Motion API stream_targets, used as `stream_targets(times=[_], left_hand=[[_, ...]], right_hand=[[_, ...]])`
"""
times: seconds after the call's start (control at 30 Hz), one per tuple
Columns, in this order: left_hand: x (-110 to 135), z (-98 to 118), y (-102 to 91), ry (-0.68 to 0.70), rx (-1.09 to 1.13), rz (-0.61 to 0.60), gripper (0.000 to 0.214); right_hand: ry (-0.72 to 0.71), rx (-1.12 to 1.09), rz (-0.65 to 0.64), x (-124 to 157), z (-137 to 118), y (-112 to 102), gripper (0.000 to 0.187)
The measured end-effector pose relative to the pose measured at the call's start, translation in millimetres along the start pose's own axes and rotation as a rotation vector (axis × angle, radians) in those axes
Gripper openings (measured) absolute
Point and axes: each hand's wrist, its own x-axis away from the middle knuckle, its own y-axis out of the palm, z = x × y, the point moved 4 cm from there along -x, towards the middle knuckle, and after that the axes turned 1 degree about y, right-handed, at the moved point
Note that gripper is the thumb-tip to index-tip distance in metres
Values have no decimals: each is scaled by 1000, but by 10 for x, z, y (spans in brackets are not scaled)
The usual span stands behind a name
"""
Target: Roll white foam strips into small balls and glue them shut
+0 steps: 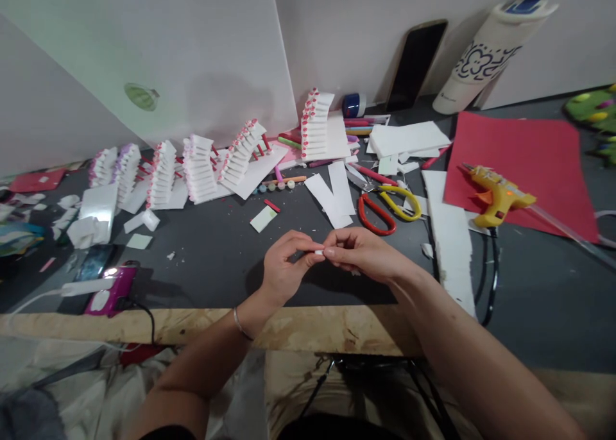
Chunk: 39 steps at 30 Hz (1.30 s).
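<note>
My left hand (283, 267) and my right hand (363, 254) meet over the dark table near its front edge. Both are closed in a pinch on a small white piece (318, 252) held between their fingertips. Just beyond the hands lie white foam strips (332, 196) and a pair of scissors with red and yellow handles (385, 209). A small white rectangle (263, 219) lies a little to the left of them.
Several white stepped foam models (202, 167) stand in a row at the back left. A yellow glue gun (498, 199) rests on red paper (524, 164) at the right, its cord (491, 279) trailing forward. A pink device (113, 289) sits front left. A phone (416, 61) leans on the wall.
</note>
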Motion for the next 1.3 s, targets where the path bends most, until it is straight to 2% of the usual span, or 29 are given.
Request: stream_targets(times=[0.17, 0.37, 0.5, 0.7, 0.77, 0.83, 0.93, 1.1, 1.3], left_hand=[[-1, -33, 11, -74, 99, 1, 14], [-9, -148, 17, -123, 114, -22, 22], [-5, -124, 14, -29, 13, -76, 23], [6, -2, -6, 223, -357, -128, 16], [9, 14, -6, 254, -414, -123, 13], [4, 0, -11, 197, -370, -105, 12], [-12, -45, -18, 52, -182, -69, 11], [-27, -109, -4, -110, 77, -46, 18], [25, -182, 53, -256, 264, -44, 23]], right_hand=[[-12, -105, -33, -11, -17, 57, 33], [-43, -110, 71, -35, 7, 61, 32], [-53, -37, 89, -34, 2, 44, 32], [-99, 106, 162, -20, -22, -1, 29], [-105, 124, 161, -19, -24, -5, 29], [-95, 116, 141, -18, -27, -6, 30], [-56, 52, 68, -19, -30, 1, 33], [-18, -76, -55, -24, -12, 19, 38], [-15, -170, -94, -47, 41, 53, 35]])
